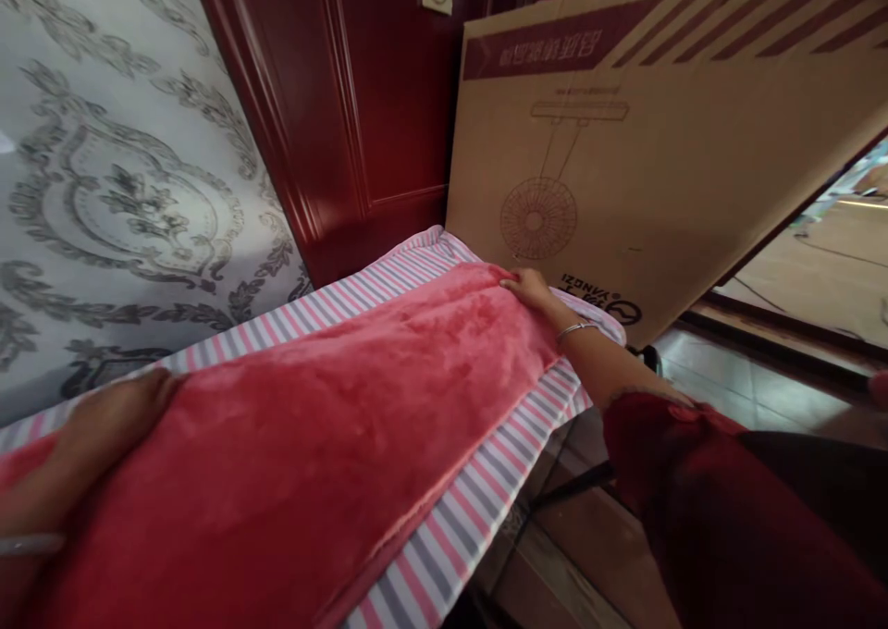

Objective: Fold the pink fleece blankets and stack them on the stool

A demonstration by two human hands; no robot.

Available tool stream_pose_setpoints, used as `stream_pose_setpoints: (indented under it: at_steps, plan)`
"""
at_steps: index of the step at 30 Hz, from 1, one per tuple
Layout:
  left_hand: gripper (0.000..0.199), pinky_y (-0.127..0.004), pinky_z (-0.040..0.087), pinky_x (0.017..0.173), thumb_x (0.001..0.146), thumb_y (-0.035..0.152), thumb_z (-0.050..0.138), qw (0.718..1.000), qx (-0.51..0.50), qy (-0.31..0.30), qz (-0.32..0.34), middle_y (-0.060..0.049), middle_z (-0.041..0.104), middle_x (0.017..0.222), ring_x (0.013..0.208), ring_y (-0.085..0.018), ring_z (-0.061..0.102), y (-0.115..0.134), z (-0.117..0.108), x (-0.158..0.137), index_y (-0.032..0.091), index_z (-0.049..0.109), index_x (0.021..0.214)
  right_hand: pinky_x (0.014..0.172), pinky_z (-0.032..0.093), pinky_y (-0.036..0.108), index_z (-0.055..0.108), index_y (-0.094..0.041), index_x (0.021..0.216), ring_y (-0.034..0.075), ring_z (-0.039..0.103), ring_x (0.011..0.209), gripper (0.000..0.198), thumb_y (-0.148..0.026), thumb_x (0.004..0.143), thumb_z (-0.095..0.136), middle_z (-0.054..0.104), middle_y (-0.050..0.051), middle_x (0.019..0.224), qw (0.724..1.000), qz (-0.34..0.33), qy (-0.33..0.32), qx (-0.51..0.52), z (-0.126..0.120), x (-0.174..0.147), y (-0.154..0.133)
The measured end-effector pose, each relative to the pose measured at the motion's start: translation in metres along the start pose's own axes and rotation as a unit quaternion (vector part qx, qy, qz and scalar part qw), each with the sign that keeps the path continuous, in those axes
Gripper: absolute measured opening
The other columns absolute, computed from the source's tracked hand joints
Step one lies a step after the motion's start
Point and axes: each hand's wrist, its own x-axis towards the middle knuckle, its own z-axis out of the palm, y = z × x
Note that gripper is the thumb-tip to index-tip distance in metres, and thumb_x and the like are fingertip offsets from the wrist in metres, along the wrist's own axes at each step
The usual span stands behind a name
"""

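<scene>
A red plush cloth (333,416) lies lengthwise over a long board with a pink, grey and white striped cover (478,490), which looks like an ironing board. At the board's far end my right hand (533,289) pinches the cloth's far edge between thumb and fingers. My left hand (129,416) is at the cloth's back edge on the left, its fingers together and curled down onto the fabric; the fingertips are partly hidden. The cloth is spread mostly flat, with slight ripples near the far end, and the striped cover shows along both long sides.
A large cardboard box (652,176) printed with a fan drawing leans behind the far end. The dark red door or panel (388,102) and patterned wallpaper (139,185) border the board's back side. Dark metal legs (575,486) show below, over a tiled floor (749,379).
</scene>
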Motion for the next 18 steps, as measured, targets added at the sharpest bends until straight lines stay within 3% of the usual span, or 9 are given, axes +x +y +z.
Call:
stream_pose_setpoints:
  at_steps: [3,6,13,18]
  plan:
    - [0.063,-0.04,0.05,0.085,0.095,0.043,0.016,0.996,0.045,-0.073,-0.019,-0.02,0.072,0.117,0.105,-0.032,0.069,0.008,0.007,-0.003,0.011,0.067,0.115,0.073,0.045,0.024,0.073,-0.014,0.096,0.021,0.067,0.09,0.022,-0.031,0.088,0.062,0.075,0.011,0.099,0.999,0.028,-0.023,-0.003,0.015,-0.004,0.007]
    - [0.07,-0.041,0.048,0.091,0.095,0.043,0.008,0.996,0.031,-0.073,-0.029,-0.02,0.069,0.125,0.114,-0.033,0.065,0.011,0.01,-0.006,0.01,0.063,0.124,0.069,0.045,0.025,0.073,-0.013,0.091,0.022,0.068,0.084,0.027,-0.037,0.09,0.061,0.075,0.013,0.097,0.998,0.045,-0.045,0.003,0.022,-0.002,0.008]
    - [0.069,-0.041,0.05,0.085,0.09,0.06,0.013,0.995,-0.026,-0.078,-0.059,-0.018,0.074,0.109,0.105,-0.035,0.068,0.008,0.006,-0.012,0.016,0.063,0.11,0.073,0.048,0.027,0.073,-0.012,0.091,0.027,0.069,0.093,0.041,-0.051,0.08,0.073,0.074,0.017,0.097,0.996,0.051,-0.053,0.049,0.025,0.029,-0.026]
    - [0.062,-0.041,0.049,0.083,0.087,0.063,0.019,0.996,-0.05,-0.05,-0.046,-0.016,0.075,0.102,0.102,-0.036,0.069,0.008,0.014,-0.013,0.019,0.061,0.101,0.061,0.051,0.032,0.07,-0.011,0.09,0.025,0.068,0.069,0.045,-0.055,0.081,0.07,0.073,0.015,0.078,0.987,0.068,-0.069,0.131,0.036,0.033,-0.044]
